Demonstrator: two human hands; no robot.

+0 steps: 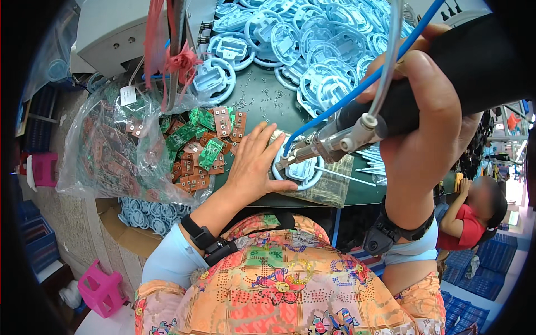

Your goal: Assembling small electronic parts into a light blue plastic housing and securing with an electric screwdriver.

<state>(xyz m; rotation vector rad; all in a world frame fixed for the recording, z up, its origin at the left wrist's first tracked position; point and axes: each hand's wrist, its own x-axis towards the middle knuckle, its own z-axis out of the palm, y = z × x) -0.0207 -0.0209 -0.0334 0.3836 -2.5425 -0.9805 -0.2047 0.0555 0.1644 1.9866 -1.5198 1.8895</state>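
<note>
Printed lettering shows on the patterned garment (234, 296): a few dark letters on a green patch (266, 256) and blue script (276, 277) by a red flower (283, 287). A white tag (128, 95) at the clear bag (92, 148) has marks too small to read.

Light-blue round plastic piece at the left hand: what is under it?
A worn yellowish-grey flat board shows past the piece; the area directly beneath is covered.

Right grip (432, 92) holds driver (474, 67); left grip (250, 167) touches casing (304, 170).
</note>
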